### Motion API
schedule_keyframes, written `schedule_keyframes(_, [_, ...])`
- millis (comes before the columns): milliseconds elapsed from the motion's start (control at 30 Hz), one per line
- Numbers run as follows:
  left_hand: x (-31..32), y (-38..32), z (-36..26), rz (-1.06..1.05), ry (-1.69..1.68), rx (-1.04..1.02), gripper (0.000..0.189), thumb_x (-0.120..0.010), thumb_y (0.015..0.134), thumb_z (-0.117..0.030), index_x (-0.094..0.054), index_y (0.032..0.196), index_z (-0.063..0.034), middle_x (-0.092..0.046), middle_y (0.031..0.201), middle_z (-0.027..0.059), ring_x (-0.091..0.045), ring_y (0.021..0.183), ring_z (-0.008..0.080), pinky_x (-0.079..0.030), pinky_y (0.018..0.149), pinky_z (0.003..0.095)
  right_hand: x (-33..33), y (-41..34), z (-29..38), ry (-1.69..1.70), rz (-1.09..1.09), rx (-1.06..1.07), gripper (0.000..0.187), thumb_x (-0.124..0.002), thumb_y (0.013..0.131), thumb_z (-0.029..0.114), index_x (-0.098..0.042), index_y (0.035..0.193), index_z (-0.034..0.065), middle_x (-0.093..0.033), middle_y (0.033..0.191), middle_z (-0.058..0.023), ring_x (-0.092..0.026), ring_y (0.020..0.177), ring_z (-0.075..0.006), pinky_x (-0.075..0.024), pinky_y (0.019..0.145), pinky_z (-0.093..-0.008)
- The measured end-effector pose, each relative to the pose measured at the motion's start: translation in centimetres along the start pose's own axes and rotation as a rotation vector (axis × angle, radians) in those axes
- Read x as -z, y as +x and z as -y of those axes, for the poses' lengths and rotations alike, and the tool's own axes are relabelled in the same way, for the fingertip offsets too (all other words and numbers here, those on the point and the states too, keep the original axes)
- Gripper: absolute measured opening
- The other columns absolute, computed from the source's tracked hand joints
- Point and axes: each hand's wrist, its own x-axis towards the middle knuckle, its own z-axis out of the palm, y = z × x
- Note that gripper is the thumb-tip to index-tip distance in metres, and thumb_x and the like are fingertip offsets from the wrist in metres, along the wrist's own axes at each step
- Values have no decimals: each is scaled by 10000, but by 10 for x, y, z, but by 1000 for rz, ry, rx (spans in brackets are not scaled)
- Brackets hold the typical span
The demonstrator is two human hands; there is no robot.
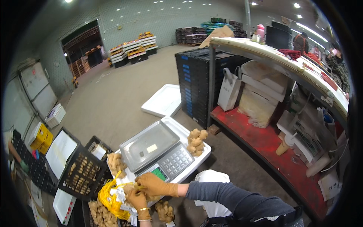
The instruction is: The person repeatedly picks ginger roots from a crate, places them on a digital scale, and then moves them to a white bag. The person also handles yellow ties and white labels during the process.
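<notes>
My right hand (157, 184), in an orange-brown glove, reaches in from the right just in front of the scale's display. Its fingertips pinch a thin yellow tie (137, 186). Close below is my left hand (137, 198), gloved alike, with bent fingers against a ginger root (129, 188); what those fingers hold is hidden. Left of both hands lies a bundle of yellow ties (109, 195) with white tags (120, 193). The digital scale (150, 144), its metal pan bare of produce, rests on a white foam lid (205, 150). One ginger root (196, 142) lies to its right, another (115, 164) to its left.
More ginger (102, 212) fills the lower left, and one tagged piece (165, 211) sits below my hands. A black crate of ginger (85, 173) stands left. Stacked black crates (192, 85) and a red-shelved workbench (255, 136) flank the right. A foam lid (163, 99) lies on the floor.
</notes>
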Motion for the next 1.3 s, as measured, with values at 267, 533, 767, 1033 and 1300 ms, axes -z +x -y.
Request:
schedule_keyframes(267, [1, -2, 31, -87, -6, 45, 58, -673, 592, -82, -649, 634, -48, -624, 664, 119, -552, 638, 269, -434, 653, 372, -17, -4, 10, -117, 338, -195, 154, -600, 663, 151, -594, 776, 47, -594, 751, -147, -599, 661, -314, -480, 551, -391])
schedule_keyframes(533, [16, -5, -10, -22, -195, 100, 76, -685, 657, -17, -634, 708, 7, -624, 686, 74, -571, 613, 142, -461, 605, 239, -40, -8, -14, -168, 186, -240, 112, -594, 659, 158, -624, 681, 53, -609, 707, -164, -605, 639, -326, -480, 549, -403])
schedule_keyframes(767, [11, -5, -2, -109, -830, 431, 88, -693, 725, -28, -630, 780, 0, -577, 705, 3, -483, 590, 48, -385, 535, 171, -29, -2, -25, -24, 256, -548, 107, -575, 694, 173, -636, 705, 86, -613, 766, -146, -605, 702, -316, -482, 613, -401])
schedule_keyframes(1033, [7, 0, 8, -150, -1149, 627, 75, -646, 789, -52, -596, 820, -6, -547, 705, 2, -462, 569, 69, -364, 506, 183, -46, -16, -33, -10, 138, -22, 150, -595, 635, 69, -648, 775, 70, -592, 754, -106, -568, 758, -292, -457, 673, -376])
schedule_keyframes(1300, [45, 22, -18, -136, -903, 376, 178, -690, 773, -130, -609, 766, 28, -559, 665, 3, -468, 556, 65, -371, 512, 194, -51, -19, -41, 332, 96, 79, 154, -578, 629, 82, -662, 753, 43, -589, 673, -100, -556, 628, -285, -459, 599, -352])
